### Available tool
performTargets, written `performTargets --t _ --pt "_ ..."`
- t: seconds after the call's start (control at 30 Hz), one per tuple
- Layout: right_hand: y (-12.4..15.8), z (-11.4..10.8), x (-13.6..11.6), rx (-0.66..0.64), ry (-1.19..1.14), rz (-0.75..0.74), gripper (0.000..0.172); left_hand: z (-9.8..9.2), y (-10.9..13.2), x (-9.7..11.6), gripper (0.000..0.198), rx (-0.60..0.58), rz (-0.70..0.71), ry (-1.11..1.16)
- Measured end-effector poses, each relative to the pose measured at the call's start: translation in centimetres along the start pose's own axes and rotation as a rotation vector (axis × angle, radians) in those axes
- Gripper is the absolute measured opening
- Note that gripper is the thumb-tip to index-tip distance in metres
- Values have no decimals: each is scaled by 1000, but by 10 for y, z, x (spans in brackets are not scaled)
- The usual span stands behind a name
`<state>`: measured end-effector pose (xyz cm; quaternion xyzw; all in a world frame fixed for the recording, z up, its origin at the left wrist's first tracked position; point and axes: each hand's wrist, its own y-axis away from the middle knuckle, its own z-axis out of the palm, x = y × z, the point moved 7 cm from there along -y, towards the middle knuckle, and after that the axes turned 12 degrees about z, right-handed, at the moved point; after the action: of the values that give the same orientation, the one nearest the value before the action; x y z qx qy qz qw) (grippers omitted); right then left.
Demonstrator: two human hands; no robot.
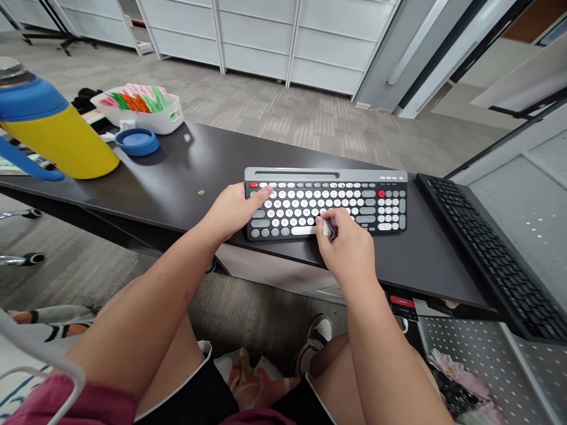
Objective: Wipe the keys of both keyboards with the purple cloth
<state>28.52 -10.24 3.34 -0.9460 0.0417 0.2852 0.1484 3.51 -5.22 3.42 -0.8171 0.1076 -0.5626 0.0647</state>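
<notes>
A grey and black keyboard (310, 203) with round white keys and two red keys lies on the dark desk. My left hand (233, 211) grips its left end, thumb on the upper keys and fingers hidden beneath the edge. Pinched in my right hand (349, 245) is a small dark thing with a pale, ridged edge (329, 230); its kind cannot be made out. That hand rests over the lower keys, right of the space bar.
On the desk's left stand a yellow and blue bottle (66, 136), a blue lid (137, 142) and a white basket (155, 121) of colourful items. A black keyboard (491, 254) lies at the right. Pink flowers (460, 375) sit lower right.
</notes>
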Motion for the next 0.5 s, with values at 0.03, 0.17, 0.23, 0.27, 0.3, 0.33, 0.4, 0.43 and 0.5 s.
performTargets --t 0.03,0.17,0.23,0.27,0.3,0.33,0.4,0.43,0.5 --pt "0 0 -1 -4 0 -3 22 0 0 0 53 -1 -1 9" --pt "-1 -2 -4 -33 -1 -11 22 0 -1 -2 55 4 -17 14" --pt "-1 -3 -6 -48 3 -21 24 -1 -2 -4 56 10 -27 -4" --pt "-1 -5 -7 -52 6 -26 25 -1 -3 -5 57 13 -30 -14" --pt "-2 -7 -7 -49 8 -29 26 -1 -3 -5 58 15 -30 -21" --pt "-2 -10 -7 -38 9 -29 27 -1 -3 -5 58 19 -29 -23" --pt "-4 -19 -3 0 9 -15 28 -2 -3 -5 58 21 -26 -22" --pt "-6 -25 1 28 10 -1 28 -2 -3 -4 58 18 -25 -24" --pt "-11 -38 13 100 13 45 29 -2 -2 -3 58 13 -25 -29"
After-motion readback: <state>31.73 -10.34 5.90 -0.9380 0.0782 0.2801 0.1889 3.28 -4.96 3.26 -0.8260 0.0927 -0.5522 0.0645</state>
